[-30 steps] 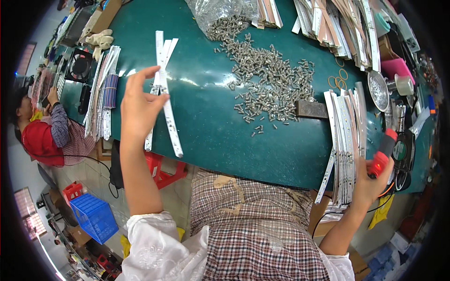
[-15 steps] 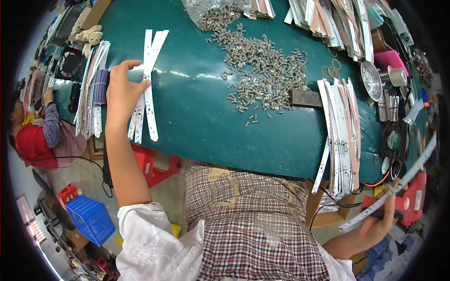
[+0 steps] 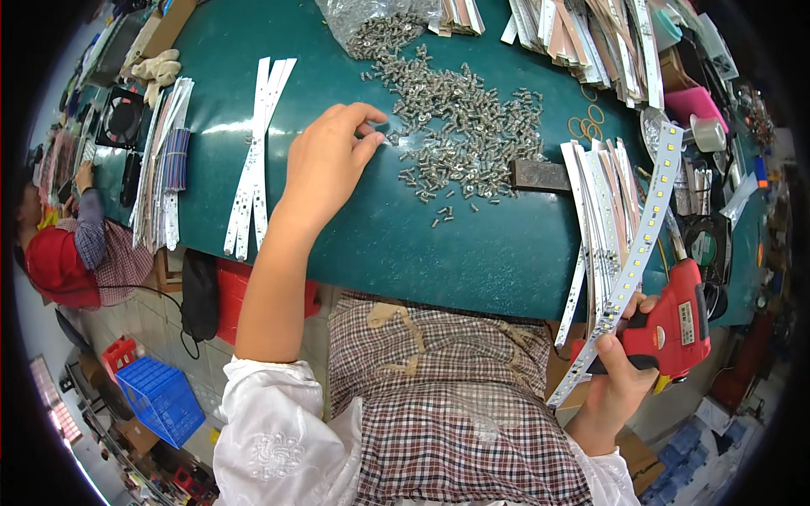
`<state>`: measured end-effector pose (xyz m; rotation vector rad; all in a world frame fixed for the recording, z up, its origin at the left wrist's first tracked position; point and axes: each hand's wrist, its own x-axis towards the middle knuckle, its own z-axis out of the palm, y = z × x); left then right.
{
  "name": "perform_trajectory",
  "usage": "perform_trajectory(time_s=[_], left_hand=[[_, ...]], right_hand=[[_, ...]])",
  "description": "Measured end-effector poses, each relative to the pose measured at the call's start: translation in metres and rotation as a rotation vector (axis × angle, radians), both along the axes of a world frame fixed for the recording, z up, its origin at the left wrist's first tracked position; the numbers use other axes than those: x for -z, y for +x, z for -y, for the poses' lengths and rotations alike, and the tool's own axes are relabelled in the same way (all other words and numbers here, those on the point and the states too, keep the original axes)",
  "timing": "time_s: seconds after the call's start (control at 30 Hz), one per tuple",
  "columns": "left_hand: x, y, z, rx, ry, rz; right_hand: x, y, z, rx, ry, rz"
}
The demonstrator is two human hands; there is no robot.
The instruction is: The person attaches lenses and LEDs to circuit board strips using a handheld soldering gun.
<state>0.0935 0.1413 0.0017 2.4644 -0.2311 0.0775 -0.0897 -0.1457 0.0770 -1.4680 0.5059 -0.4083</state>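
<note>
My left hand (image 3: 325, 160) hovers at the left edge of a heap of small metal screws (image 3: 472, 122), thumb and index finger apart with nothing visible between them. To its left, several white LED strips (image 3: 256, 160) lie crossed on the green table. My right hand (image 3: 620, 379) is closed around a red and black power tool (image 3: 682, 325) and also holds a white LED strip (image 3: 648, 223) with a row of yellowish LEDs. That strip slants up across the tool and hides part of it; the fingers behind are partly covered.
A dark metal block (image 3: 540, 175) sits by the screws, beside a stack of strips (image 3: 601, 219). Rubber bands (image 3: 586, 126) lie behind. More strips (image 3: 582, 42) fill the back right, and a banded bundle (image 3: 175, 160) the left. A co-worker (image 3: 63, 261) sits far left.
My left hand has let go of the crossed strips and moved right to the screws. My right hand has brought the tool and LED strip inward, and the strip now stands more upright, its LEDs showing.
</note>
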Motion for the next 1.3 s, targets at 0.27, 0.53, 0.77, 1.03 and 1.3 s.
perform_trajectory(time_s=[0.27,0.53,0.77,1.03,1.3], left_hand=[[0.015,0.000,0.017,-0.052,0.032,0.022],[0.008,-0.010,0.028,-0.212,0.068,0.159],[0.001,-0.016,0.032,-0.156,-0.473,-0.022],[-0.006,-0.017,0.043,-0.039,-0.244,0.056],[-0.020,-0.012,0.052,-0.234,-0.460,-0.444]], right_hand=[[0.004,0.002,0.006,-0.026,0.024,-0.058],[0.007,0.009,0.002,-0.075,0.077,-0.055],[0.013,0.010,0.003,-0.107,0.081,-0.101],[0.011,0.009,-0.002,-0.089,0.066,-0.173],[0.013,0.010,-0.003,-0.100,0.109,-0.189]])
